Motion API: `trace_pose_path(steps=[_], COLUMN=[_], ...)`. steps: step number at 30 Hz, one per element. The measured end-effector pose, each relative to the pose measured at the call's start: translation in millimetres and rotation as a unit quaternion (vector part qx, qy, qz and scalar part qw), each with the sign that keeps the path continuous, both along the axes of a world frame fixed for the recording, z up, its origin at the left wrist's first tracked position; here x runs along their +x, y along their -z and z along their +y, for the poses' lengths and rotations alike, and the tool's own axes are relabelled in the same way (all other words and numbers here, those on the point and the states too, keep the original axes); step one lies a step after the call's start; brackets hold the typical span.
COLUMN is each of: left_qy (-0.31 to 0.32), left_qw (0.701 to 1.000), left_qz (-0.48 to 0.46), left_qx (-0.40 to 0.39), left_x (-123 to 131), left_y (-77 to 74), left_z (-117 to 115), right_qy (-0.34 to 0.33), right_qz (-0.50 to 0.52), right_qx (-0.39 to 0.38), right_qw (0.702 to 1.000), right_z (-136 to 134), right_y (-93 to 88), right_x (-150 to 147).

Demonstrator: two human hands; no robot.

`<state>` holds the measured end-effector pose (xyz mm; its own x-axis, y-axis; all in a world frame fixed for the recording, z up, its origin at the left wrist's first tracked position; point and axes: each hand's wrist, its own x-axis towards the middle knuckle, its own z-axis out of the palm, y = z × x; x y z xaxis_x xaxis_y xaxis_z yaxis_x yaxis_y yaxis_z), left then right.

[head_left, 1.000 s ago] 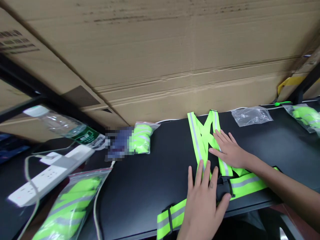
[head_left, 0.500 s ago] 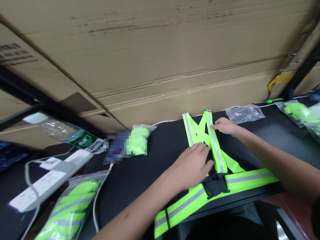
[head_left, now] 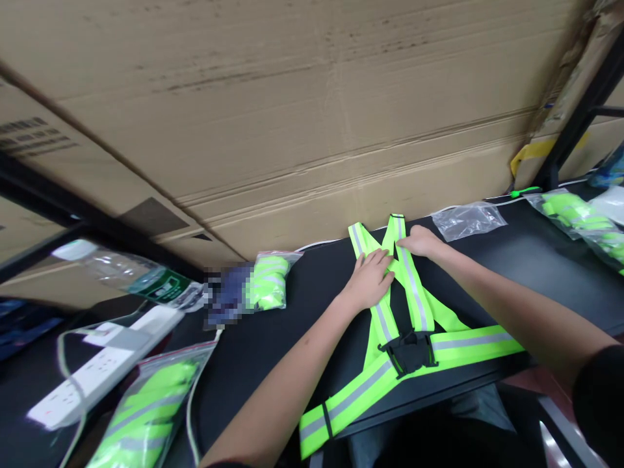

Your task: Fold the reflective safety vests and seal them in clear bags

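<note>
behind the desk i see broad cardboard [head_left: 292, 117], flat and creased. on the smooth black desk [head_left: 244, 357], reaching to its front edge, lies a bright green harness [head_left: 412, 279]. i judge it light, soft and not fragile, best held by its flat straps with shiny grey stripes. the left hand [head_left: 370, 279] rests near their crossing, fingers slightly apart; the right hand [head_left: 420, 242] touches one strap, but i cannot tell if it pinches. the black buckle [head_left: 412, 354] looks stiff, plastic and boxy.

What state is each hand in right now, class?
Left hand: open, palm down over the reflective straps.
Right hand: curled at their edge; whether it grips cannot be told.
</note>
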<state>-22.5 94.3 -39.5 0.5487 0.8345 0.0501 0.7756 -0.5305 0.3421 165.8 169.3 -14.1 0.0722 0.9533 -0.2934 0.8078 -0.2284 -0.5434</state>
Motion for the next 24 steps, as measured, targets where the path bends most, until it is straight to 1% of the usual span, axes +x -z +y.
trace_pose_path(steps=[6, 8, 10, 12, 16, 20, 24], left_qy=[0.018, 0.020, 0.020, 0.017, 0.016, 0.017, 0.010], left_qw=[0.999, 0.999, 0.999, 0.999, 0.999, 0.998, 0.997], left_qz=[-0.022, -0.027, -0.032, -0.037, -0.042, -0.048, -0.068], left_qx=[0.015, 0.019, 0.023, 0.028, 0.031, 0.030, 0.030], left_x=[-4, -4, -4, -4, -4, -4, -6], left_y=[1.7, 4.8, 8.0, 10.3, 10.4, 8.3, 8.9], left_z=[16, 18, 18, 18, 20, 24, 24], right_qy=[0.092, 0.103, 0.092, 0.066, 0.018, -0.010, -0.033], right_qz=[-0.026, -0.011, 0.022, 0.069, 0.149, 0.177, 0.176], right_qx=[0.011, 0.017, 0.016, 0.008, -0.024, -0.045, -0.033], right_qw=[0.995, 0.994, 0.995, 0.995, 0.988, 0.983, 0.983], right_z=[13, 16, 18, 18, 17, 16, 20], right_y=[9.6, 12.5, 13.9, 13.7, 10.7, 7.9, 11.4], right_x=[-8, -10, -10, -8, 0, 1, -6])
